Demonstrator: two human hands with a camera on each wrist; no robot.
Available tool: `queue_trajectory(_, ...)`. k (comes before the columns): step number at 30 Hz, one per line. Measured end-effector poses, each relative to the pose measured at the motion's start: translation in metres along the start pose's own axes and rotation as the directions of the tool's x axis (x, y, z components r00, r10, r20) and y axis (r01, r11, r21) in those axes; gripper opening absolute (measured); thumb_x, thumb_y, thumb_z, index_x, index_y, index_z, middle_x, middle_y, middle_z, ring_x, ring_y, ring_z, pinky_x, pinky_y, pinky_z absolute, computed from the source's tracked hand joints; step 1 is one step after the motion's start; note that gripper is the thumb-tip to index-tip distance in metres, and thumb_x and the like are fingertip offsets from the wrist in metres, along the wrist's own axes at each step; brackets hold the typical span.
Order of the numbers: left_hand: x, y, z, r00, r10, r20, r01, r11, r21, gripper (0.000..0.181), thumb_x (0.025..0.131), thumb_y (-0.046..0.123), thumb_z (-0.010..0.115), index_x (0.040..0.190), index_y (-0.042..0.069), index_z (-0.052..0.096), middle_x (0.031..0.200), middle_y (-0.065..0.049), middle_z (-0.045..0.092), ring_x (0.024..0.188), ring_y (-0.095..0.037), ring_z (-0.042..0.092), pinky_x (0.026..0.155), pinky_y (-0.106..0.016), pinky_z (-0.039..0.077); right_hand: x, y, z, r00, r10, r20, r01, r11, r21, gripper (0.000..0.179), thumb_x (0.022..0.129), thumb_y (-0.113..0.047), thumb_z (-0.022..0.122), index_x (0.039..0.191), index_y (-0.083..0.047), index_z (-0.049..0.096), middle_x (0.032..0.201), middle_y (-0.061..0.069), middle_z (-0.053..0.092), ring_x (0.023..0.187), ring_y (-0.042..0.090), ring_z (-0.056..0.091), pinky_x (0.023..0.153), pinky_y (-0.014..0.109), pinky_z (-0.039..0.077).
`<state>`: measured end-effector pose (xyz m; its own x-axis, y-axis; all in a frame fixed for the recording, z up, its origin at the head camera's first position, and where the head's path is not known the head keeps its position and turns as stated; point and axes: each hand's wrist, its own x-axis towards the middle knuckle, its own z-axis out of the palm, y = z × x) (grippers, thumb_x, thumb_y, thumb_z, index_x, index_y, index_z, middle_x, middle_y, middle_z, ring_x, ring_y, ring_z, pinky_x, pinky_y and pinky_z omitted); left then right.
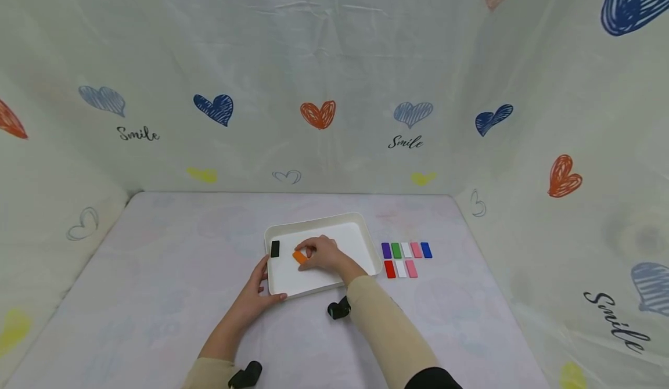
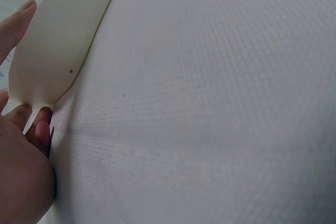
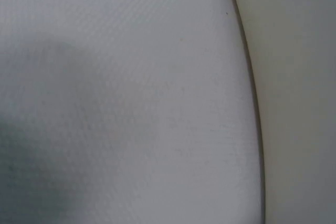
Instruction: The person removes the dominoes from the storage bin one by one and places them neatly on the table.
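In the head view, a white tray (image 1: 292,278) lies on the table, slightly askew. A small black block (image 1: 274,249) sits inside it by the left wall. My right hand (image 1: 325,254) reaches over the tray and pinches an orange block (image 1: 299,257) between thumb and fingers, right of the black one. At the tray's near left corner my left hand (image 1: 255,296) holds on, thumb on the front wall and fingers along the left side. The left wrist view shows these fingers against the tray wall (image 2: 63,35). Only tray wall (image 3: 299,103) and tablecloth appear in the right wrist view.
Right of the tray, small flat blocks lie in two rows: purple (image 1: 386,251), green (image 1: 396,251), blue (image 1: 426,250) and red (image 1: 389,269), with white and pink ones among them. A cloth printed with hearts (image 1: 317,114) hangs behind and at the sides.
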<state>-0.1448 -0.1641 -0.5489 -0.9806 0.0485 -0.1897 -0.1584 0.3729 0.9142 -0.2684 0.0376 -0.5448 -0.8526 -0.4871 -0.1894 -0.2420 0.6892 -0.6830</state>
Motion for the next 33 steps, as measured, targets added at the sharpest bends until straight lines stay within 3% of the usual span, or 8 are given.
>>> queue_trajectory(6, -0.001, 0.002, 0.0, 1.0, -0.001, 0.003, 0.001, 1.0, 0.004, 0.105, 0.077, 0.02, 0.084, 0.155, 0.01, 0.015, 0.145, -0.025, 0.038, 0.131, -0.039, 0.036, 0.107, -0.057, 0.031, -0.006, 0.001, 0.0, 1.0, 0.003, -0.012, -0.003, 0.999, 0.046, 0.039, 0.076, -0.032, 0.085, 0.112, -0.029, 0.071, 0.086, -0.014, 0.057, 0.094, 0.009, 0.045, 0.088, 0.034, 0.034)
queue_trajectory(11, 0.0, 0.003, 0.001, 1.0, 0.01, 0.008, -0.01, 1.0, -0.006, 0.106, 0.077, 0.02, 0.084, 0.155, 0.008, 0.014, 0.145, -0.025, 0.037, 0.132, -0.038, 0.036, 0.108, -0.057, 0.03, -0.006, 0.001, -0.006, 0.998, 0.008, -0.058, 0.005, 0.975, 0.222, 0.043, 0.077, -0.022, 0.085, 0.117, -0.019, 0.07, 0.095, -0.009, 0.062, 0.093, 0.011, 0.054, 0.089, 0.029, 0.044)
queue_trajectory(14, 0.0, 0.003, 0.001, 1.0, 0.006, 0.01, -0.005, 1.0, -0.005, 0.106, 0.077, 0.021, 0.084, 0.155, 0.008, 0.013, 0.145, -0.025, 0.037, 0.132, -0.038, 0.035, 0.108, -0.057, 0.03, -0.009, -0.001, -0.012, 0.997, 0.014, -0.082, 0.019, 0.922, 0.387, 0.046, 0.077, -0.01, 0.084, 0.12, -0.012, 0.068, 0.098, -0.003, 0.065, 0.092, 0.012, 0.059, 0.085, 0.027, 0.05)
queue_trajectory(17, -0.002, 0.005, 0.001, 1.0, -0.002, 0.005, 0.002, 1.0, 0.002, 0.106, 0.077, 0.021, 0.084, 0.155, 0.008, 0.013, 0.146, -0.025, 0.036, 0.132, -0.038, 0.035, 0.108, -0.057, 0.03, -0.017, -0.007, -0.019, 0.998, 0.006, -0.063, 0.03, 0.831, 0.555, 0.05, 0.077, 0.002, 0.08, 0.123, -0.006, 0.065, 0.098, 0.005, 0.067, 0.089, 0.016, 0.064, 0.081, 0.031, 0.055)
queue_trajectory(19, -0.003, 0.005, 0.0, 1.0, -0.008, 0.001, 0.008, 1.0, 0.005, 0.107, 0.077, 0.021, 0.084, 0.155, 0.008, 0.014, 0.147, -0.025, 0.035, 0.132, -0.038, 0.036, 0.108, -0.057, 0.031, -0.022, -0.01, -0.022, 0.999, -0.006, -0.041, 0.03, 0.782, 0.622, 0.052, 0.077, 0.006, 0.078, 0.125, -0.003, 0.062, 0.1, 0.007, 0.067, 0.089, 0.018, 0.065, 0.079, 0.033, 0.056)
queue_trajectory(21, -0.004, 0.006, -0.001, 1.0, -0.01, 0.0, 0.01, 1.0, 0.005, 0.107, 0.077, 0.02, 0.084, 0.155, 0.008, 0.013, 0.148, -0.025, 0.034, 0.133, -0.038, 0.035, 0.108, -0.057, 0.03, -0.026, -0.013, -0.024, 0.999, -0.016, -0.029, 0.031, 0.764, 0.644, 0.053, 0.076, 0.008, 0.078, 0.126, -0.002, 0.061, 0.101, 0.007, 0.066, 0.089, 0.019, 0.065, 0.078, 0.033, 0.057)
queue_trajectory(25, -0.004, 0.006, -0.001, 1.0, -0.013, 0.0, 0.013, 1.0, 0.002, 0.107, 0.077, 0.019, 0.084, 0.155, 0.008, 0.012, 0.15, -0.025, 0.031, 0.134, -0.039, 0.033, 0.109, -0.058, 0.029, -0.033, -0.016, -0.027, 0.999, -0.018, -0.033, 0.034, 0.787, 0.616, 0.055, 0.076, 0.005, 0.08, 0.127, -0.002, 0.06, 0.107, 0.006, 0.064, 0.095, 0.017, 0.063, 0.082, 0.03, 0.054)
queue_trajectory(33, -0.003, 0.005, 0.0, 1.0, -0.009, -0.003, 0.009, 1.0, 0.007, 0.108, 0.076, 0.021, 0.085, 0.156, 0.008, 0.012, 0.147, -0.025, 0.035, 0.132, -0.039, 0.035, 0.107, -0.058, 0.03, -0.052, -0.008, -0.037, 1.0, -0.021, -0.005, 0.02, 0.797, 0.604, 0.058, 0.08, 0.006, 0.076, 0.133, -0.002, 0.055, 0.116, 0.008, 0.061, 0.098, 0.022, 0.066, 0.085, 0.032, 0.055)
